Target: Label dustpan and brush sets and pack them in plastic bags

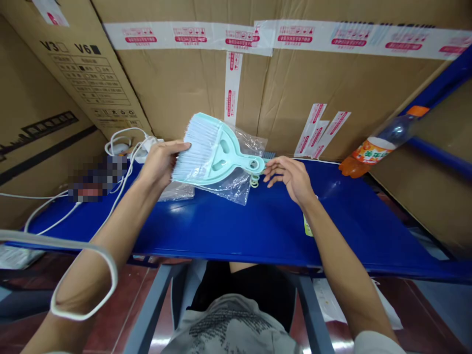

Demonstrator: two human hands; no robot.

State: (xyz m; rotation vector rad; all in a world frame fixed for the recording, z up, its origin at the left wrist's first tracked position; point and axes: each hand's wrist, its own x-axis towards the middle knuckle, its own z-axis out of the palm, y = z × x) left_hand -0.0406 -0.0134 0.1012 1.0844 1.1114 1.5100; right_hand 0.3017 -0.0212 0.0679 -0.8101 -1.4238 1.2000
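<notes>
A mint-green dustpan and brush set [230, 152] with pale bristles is held up over the blue table, its handle pointing right. A clear plastic bag [239, 192] hangs around and below it. My left hand [161, 160] grips the bristle end, thumb on top and the other fingers hidden beneath. At the handle's tip, the thumb and fingertips of my right hand [289, 178] are closed, the lower fingers loosely curled. Just under the handle is a small pale coil [254, 181]. Another dark bristled piece [268, 155] shows behind the handle tip.
Large cardboard boxes [191, 83] wall the back and sides of the blue table [228, 231]. An orange drink bottle [376, 147] leans at the right. White cables [127, 169] run across the left, one looping before my left forearm. A flat clear packet [177, 192] lies behind my left wrist.
</notes>
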